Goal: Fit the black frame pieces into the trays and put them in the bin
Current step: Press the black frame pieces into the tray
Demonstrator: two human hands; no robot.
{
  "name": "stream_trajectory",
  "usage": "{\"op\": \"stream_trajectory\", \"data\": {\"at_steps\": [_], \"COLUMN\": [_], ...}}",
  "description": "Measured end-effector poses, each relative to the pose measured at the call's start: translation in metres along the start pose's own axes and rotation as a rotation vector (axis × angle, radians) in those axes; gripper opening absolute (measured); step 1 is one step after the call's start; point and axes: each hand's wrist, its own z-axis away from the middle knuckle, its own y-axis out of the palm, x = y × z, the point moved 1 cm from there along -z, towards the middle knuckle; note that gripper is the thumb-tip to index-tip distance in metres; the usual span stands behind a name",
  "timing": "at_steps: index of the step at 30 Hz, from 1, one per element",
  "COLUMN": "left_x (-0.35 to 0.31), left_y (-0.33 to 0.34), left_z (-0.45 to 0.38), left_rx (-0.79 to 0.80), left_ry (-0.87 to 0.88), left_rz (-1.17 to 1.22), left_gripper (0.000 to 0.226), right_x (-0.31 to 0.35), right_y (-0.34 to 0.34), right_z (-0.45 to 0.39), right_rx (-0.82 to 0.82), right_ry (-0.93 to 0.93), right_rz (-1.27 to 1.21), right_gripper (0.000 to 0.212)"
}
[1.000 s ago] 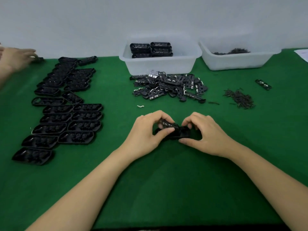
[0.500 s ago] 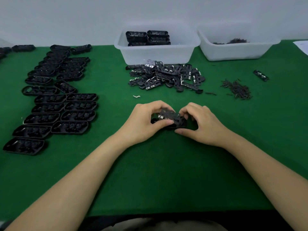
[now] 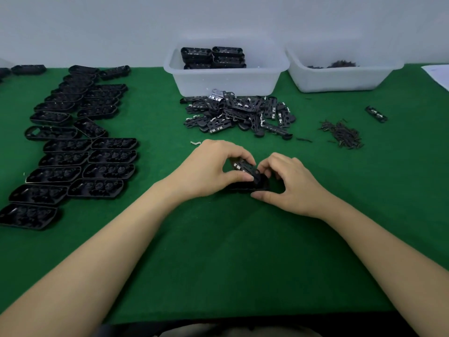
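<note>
Head view: green table (image 3: 218, 251), white wall behind. Rows of empty black trays (image 3: 80, 152) laid out on the left side, some overlapping at the far end. Loose pile of black frame pieces (image 3: 239, 115) with metal tabs sits just in front of the clear bin (image 3: 226, 79); bin already holds stacked trays (image 3: 213, 58) at its back left. Second bin (image 3: 340, 77) to the right has small dark bits in it. Scatter of small dark pins (image 3: 342, 135) right of the pile, one stray frame part (image 3: 376, 114) further right, small pale scrap (image 3: 195, 143) near the left hand. Paper corner (image 3: 437, 75) at far right edge.

Hands: both together at table centre, nothing between camera and them. Left hand (image 3: 206, 171) curled, thumb and fingers pinching a frame piece (image 3: 245, 167), which is tilted up at its left end. Right hand (image 3: 289, 184) curled, fingers on the piece's right end, thumb against the near edge of the tray (image 3: 250, 187) lying on the table under it. Piece not seated flat; how far it is in, can't tell
</note>
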Motion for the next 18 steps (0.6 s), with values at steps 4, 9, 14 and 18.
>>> {"op": "stream_trajectory", "data": {"at_steps": [4, 9, 14, 18], "left_x": [-0.003, -0.005, -0.01, -0.018], "left_y": [-0.008, -0.014, -0.02, -0.021], "left_z": [-0.011, -0.021, -0.028, -0.039], "left_rx": [0.087, 0.181, 0.247, 0.338], "left_ry": [0.023, 0.037, 0.115, 0.204], "left_rz": [-0.075, -0.198, -0.328, -0.537], "left_gripper": [0.026, 0.027, 0.032, 0.036], "right_x": [0.0, -0.001, -0.002, -0.002], "right_y": [0.0, 0.001, 0.002, 0.002], "right_z": [0.0, 0.0, -0.001, -0.001], "right_rx": [0.0, 0.006, 0.002, -0.018], "right_ry": [0.008, 0.015, 0.025, 0.021], "right_rz": [-0.005, -0.012, -0.017, -0.041], "right_gripper": [0.035, 0.036, 0.038, 0.037]}}
